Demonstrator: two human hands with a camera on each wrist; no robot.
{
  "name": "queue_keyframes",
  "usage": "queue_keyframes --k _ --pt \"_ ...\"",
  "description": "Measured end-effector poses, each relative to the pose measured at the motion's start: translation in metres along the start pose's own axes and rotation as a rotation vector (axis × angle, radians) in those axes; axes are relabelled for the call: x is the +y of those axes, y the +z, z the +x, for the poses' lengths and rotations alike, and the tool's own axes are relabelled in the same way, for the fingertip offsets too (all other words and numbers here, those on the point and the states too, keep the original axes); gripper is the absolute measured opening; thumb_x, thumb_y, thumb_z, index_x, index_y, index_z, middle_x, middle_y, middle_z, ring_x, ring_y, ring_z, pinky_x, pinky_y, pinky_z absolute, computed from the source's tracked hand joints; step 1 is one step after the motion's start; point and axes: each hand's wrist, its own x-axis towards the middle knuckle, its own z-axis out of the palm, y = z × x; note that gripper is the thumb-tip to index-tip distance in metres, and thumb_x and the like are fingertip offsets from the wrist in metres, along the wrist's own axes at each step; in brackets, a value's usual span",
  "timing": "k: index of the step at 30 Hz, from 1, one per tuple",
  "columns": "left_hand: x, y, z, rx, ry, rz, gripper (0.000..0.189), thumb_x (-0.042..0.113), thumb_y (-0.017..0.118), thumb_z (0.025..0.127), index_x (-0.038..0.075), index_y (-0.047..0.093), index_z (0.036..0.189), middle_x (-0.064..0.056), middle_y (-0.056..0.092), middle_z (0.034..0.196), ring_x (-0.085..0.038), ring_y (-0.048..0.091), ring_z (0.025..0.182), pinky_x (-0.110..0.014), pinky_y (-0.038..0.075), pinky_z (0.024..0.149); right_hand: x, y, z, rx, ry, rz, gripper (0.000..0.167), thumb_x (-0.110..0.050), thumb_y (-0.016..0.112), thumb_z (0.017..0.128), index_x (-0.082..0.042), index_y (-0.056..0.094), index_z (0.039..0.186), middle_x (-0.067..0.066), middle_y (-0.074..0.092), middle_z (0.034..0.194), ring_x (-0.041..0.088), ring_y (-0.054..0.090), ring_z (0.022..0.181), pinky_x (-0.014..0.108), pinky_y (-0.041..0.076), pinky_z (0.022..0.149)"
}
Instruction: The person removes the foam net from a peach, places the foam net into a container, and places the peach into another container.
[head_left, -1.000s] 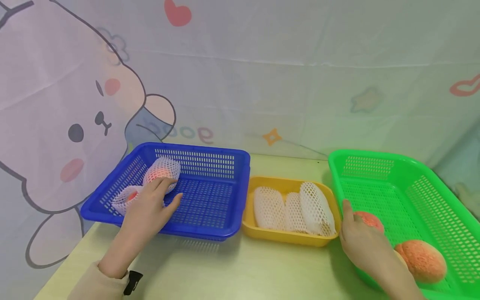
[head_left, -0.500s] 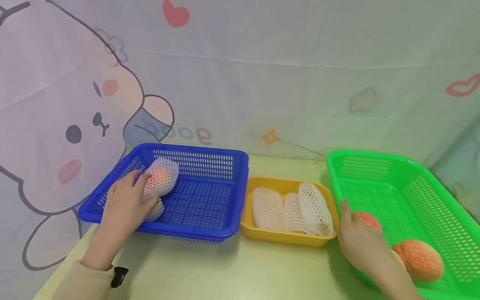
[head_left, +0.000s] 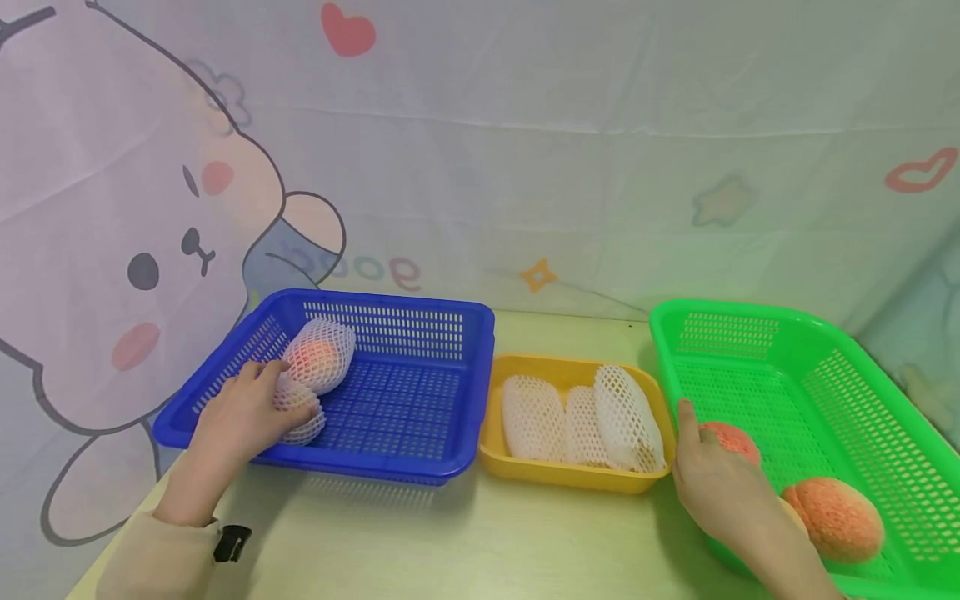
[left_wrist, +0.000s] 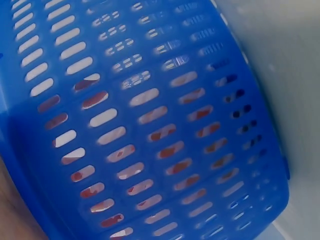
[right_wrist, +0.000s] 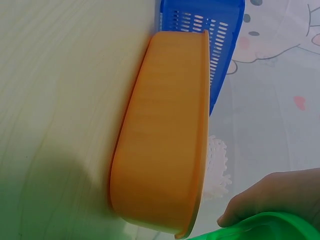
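**Left hand over a netted fruit, right hand at a green rim**

The left hand (head_left: 243, 408) rests on the near netted fruit (head_left: 306, 425) in the blue basket (head_left: 382, 297). Its thumb stands wide of the fingers across the net; I cannot tell whether it grips, since the fingers' far side is hidden. A second netted fruit (head_left: 318, 358) lies just beyond that hand.

The right hand (head_left: 723, 483) is at the rim of the green basket (head_left: 750, 308), one digit lying straight along it; its other fingers are hidden, so its hold cannot be told. A red fruit (head_left: 731, 442) sits just past it, an orange fruit (head_left: 836, 521) to its right.

Between the hands, a yellow tray (head_left: 577, 477) on the counter (head_left: 525, 542) carries white foam nets (head_left: 532, 417).

The wrapped fruit should be light, its net soft and springy, easily rucked. It seems best cupped around its fullest part, thumb opposite fingers, without pulling at the net's edge. Bare fruit may bruise or roll; the nets look almost weightless.

No brand or label can be made out. On the backdrop (head_left: 480, 167) beyond the hands, "good" reads mirror-reversed.
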Motion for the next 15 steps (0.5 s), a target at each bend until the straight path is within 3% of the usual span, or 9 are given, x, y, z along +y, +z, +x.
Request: queue_keyframes --k 9,15 --pt "-0.011 -0.003 0.006 -0.125 -0.050 -0.007 0.084 0.049 0.070 0.080 -0.011 0.042 0.132 -0.040 0.045 0.126 -0.057 0.049 0.111 -0.068 0.044 0.082 0.000 0.001 0.000 -0.012 0.009 0.004 0.059 -0.006 0.052 0.092 0.019 0.025 0.138 0.033 0.063 0.094 0.026 0.058 0.056 0.035 0.041 0.040" --pt "-0.015 -0.004 0.008 -0.173 -0.069 -0.040 0.090 0.052 0.069 0.079 -0.011 0.037 0.135 -0.042 0.041 0.131 -0.058 0.045 0.115 -0.070 0.042 0.084 -0.001 0.000 0.000 -0.027 0.021 0.009 0.059 -0.007 0.051 0.093 0.018 0.025 0.139 0.034 0.062 0.094 0.024 0.056 0.053 0.034 0.039 0.039"
